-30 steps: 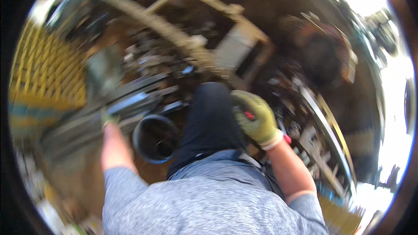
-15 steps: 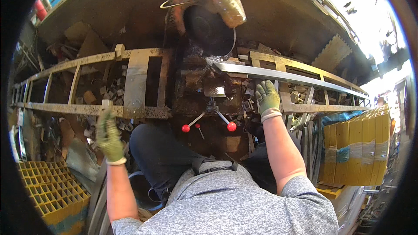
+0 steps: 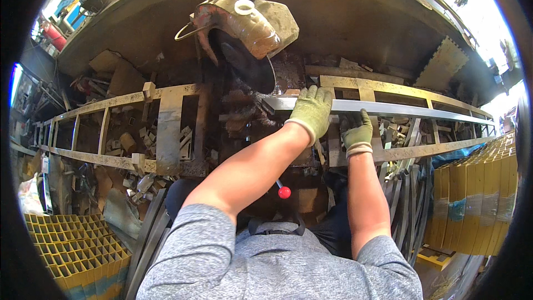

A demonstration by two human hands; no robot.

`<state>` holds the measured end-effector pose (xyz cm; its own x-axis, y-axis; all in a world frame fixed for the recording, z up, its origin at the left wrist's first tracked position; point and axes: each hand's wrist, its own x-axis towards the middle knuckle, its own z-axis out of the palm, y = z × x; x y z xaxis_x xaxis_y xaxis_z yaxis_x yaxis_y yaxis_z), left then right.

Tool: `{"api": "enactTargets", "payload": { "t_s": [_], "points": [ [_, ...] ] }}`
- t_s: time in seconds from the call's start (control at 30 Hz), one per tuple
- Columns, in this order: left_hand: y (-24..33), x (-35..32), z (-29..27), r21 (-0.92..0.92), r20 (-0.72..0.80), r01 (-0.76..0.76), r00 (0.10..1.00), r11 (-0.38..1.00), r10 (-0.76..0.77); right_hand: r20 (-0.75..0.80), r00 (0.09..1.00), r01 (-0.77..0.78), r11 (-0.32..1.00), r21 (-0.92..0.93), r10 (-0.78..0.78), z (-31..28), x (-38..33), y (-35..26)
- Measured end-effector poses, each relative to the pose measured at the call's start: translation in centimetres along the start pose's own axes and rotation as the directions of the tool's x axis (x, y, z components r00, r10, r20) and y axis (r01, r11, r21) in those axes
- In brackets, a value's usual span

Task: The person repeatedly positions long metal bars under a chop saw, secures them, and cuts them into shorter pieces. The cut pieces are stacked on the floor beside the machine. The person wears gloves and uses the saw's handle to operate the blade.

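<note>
Moved to two o'clock, left hand (image 3: 312, 112) is seemingly steadying the metal bar (image 3: 388, 109), fingers outstretched; right hand (image 3: 358, 135) is touching, grip unclear.

Open-ended yellow tubes (image 3: 80, 244) sit bundled off the left rack's (image 3: 169, 125) near edge, with pale offcuts (image 3: 145, 183) closer to it. Off the right rack's (image 3: 365, 91) near edge are dark bars (image 3: 408, 211) and a wrapped yellow bundle (image 3: 472, 203).

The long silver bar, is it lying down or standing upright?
Lying down: the bar stretches sideways along the yellowish frame, with the left hand on it.
</note>
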<state>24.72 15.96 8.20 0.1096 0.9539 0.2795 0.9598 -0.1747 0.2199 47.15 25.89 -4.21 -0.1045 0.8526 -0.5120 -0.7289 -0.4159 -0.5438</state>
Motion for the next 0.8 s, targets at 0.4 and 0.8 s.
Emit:
{"api": "enactTargets", "payload": {
  "t_s": [0.4,0.8],
  "points": [
    [1.2,2.3,-2.1,-0.182,0.412,0.07,0.911,0.981,0.012,0.166,0.962,0.211,0.977,0.046,-0.215,0.1,-5.2,-1.7],
    [-1.4,-7.4,-6.8,0.063,0.109,-0.267,0.96,0.962,0.26,-0.012,0.999,0.029,0.948,-0.316,-0.035,3.0,-12.1,1.3]
  ]
}}
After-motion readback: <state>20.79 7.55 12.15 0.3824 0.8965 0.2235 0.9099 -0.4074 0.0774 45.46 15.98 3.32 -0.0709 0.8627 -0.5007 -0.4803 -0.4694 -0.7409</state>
